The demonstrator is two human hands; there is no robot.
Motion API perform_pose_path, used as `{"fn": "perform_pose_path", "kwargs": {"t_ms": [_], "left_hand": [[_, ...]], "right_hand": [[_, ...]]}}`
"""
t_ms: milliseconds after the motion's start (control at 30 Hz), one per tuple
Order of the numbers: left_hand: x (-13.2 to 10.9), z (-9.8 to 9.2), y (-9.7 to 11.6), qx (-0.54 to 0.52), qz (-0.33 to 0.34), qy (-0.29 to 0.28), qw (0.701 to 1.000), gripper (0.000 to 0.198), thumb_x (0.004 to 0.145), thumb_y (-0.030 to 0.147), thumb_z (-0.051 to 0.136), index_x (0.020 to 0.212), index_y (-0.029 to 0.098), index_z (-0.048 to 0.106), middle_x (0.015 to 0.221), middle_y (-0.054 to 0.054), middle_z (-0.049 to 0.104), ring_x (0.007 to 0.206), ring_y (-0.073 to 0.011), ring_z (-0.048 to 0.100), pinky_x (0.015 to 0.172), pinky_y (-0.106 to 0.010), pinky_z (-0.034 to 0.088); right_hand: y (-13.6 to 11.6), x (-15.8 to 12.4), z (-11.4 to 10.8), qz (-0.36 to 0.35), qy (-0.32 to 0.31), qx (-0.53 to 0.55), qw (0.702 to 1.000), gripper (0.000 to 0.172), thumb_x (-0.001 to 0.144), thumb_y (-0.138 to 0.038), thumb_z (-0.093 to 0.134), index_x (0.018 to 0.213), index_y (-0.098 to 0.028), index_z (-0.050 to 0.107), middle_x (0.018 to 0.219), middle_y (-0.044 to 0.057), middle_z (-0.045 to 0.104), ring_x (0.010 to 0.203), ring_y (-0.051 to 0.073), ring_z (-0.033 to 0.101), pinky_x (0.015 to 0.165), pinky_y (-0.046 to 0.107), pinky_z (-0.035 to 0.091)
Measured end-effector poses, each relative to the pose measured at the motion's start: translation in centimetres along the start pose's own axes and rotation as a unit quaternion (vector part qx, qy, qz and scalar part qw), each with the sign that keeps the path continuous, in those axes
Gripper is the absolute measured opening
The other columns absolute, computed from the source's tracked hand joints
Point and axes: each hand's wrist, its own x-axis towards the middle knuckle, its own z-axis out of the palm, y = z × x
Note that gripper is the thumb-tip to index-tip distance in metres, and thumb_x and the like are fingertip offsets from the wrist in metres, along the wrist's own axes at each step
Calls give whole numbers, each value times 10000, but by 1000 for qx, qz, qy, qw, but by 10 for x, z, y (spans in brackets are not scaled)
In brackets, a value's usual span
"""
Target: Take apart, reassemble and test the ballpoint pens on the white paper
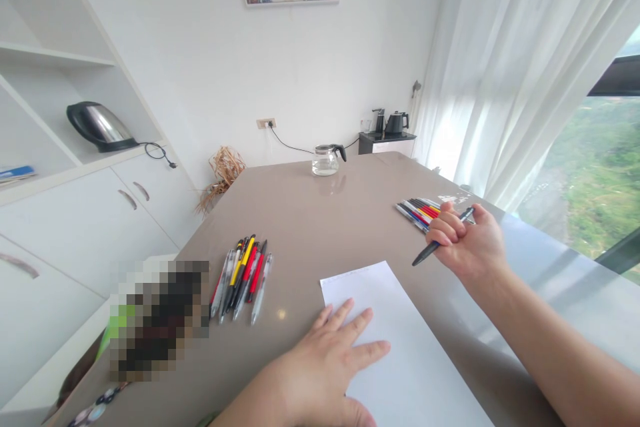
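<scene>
My left hand lies flat on a white sheet of paper, fingers spread. A faint line of writing runs along the sheet's far edge. Raised to the right of the paper, my right hand has its fingers curled around a dark pen, whose tip slants down to the left. Just behind that hand, a row of pens in several colours lies on the table, partly covered by the fingers. Left of the paper is a second bunch of pens, with red, yellow, black and clear barrels.
The brown table carries a glass pot at its far end. A blurred, pixelated patch covers something at the left edge. Beyond stand a black kettle on a small cabinet and a steel kettle on a shelf. White curtains hang at right.
</scene>
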Motion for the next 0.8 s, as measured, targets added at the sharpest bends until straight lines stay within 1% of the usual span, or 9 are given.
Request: {"fn": "perform_pose_path", "kwargs": {"t_ms": [67, 133, 200, 267, 367, 500, 567, 700, 800], "left_hand": [[1, -3, 2, -2, -8, -9, 1000, 731, 647, 495, 577, 1281, 357, 240, 1399, -40, 92, 1252, -317, -17, 962, -565, 66], [3, -6, 4, -8, -17, -35, 999, 746, 638, 515, 571, 1284, 338, 244, 1400, -50, 79, 1248, -325, -30, 960, -568, 51], [4, -10, 7, -12, -30, -67, 997, 772, 622, 545, 564, 1288, 315, 250, 1400, -65, 67, 1242, -338, -44, 955, -574, 40], [5, -12, 9, -13, -38, -80, 996, 784, 615, 563, 556, 1290, 301, 254, 1400, -71, 58, 1239, -342, -54, 955, -573, 37], [5, -14, 11, -12, -40, -73, 996, 774, 619, 557, 557, 1287, 300, 262, 1399, -68, 61, 1240, -338, -52, 960, -564, 38], [4, -13, 10, -12, -41, -70, 997, 773, 616, 549, 566, 1285, 301, 267, 1398, -70, 71, 1241, -336, -47, 961, -563, 45], [4, -13, 9, -15, -37, -65, 997, 768, 618, 551, 563, 1283, 301, 271, 1398, -70, 72, 1241, -335, -47, 960, -563, 44], [3, -13, 10, -19, -34, -58, 998, 763, 623, 559, 553, 1284, 306, 268, 1397, -70, 77, 1242, -330, -45, 961, -562, 43], [3, -13, 10, -20, -38, -59, 997, 754, 626, 558, 550, 1281, 305, 276, 1395, -74, 79, 1242, -330, -42, 961, -561, 42]], "right_hand": [[1, -1, 2, 12, -3, 34, 999, 262, 819, -348, 258, 677, -195, 415, 438, -62, 183, 382, 85, 164, 345, 222, 211], [2, -1, 3, 17, -13, 55, 998, 199, 796, -309, 292, 675, -195, 402, 430, -66, 179, 378, 84, 156, 343, 223, 204], [3, -2, 4, 19, -26, 66, 997, 156, 778, -283, 315, 672, -195, 389, 427, -68, 172, 377, 83, 151, 342, 223, 197], [4, -2, 5, 22, -33, 70, 997, 131, 770, -273, 331, 681, -196, 388, 428, -69, 168, 377, 82, 151, 343, 222, 194], [6, -4, 7, 28, -31, 76, 996, 144, 781, -305, 340, 707, -197, 399, 433, -69, 178, 379, 82, 163, 347, 220, 199], [8, -4, 7, 32, -14, 78, 996, 228, 793, -397, 323, 735, -196, 415, 437, -69, 190, 381, 83, 179, 346, 220, 206], [8, -3, 5, 33, -12, 80, 996, 217, 793, -384, 324, 740, -195, 417, 438, -70, 184, 382, 83, 176, 348, 219, 204], [7, -2, 3, 39, -15, 83, 996, 142, 786, -296, 336, 702, -199, 396, 435, -70, 157, 379, 83, 150, 352, 220, 189], [6, -3, 5, 42, -19, 89, 995, 144, 790, -289, 326, 697, -200, 391, 438, -69, 144, 380, 83, 139, 352, 220, 183]]}}
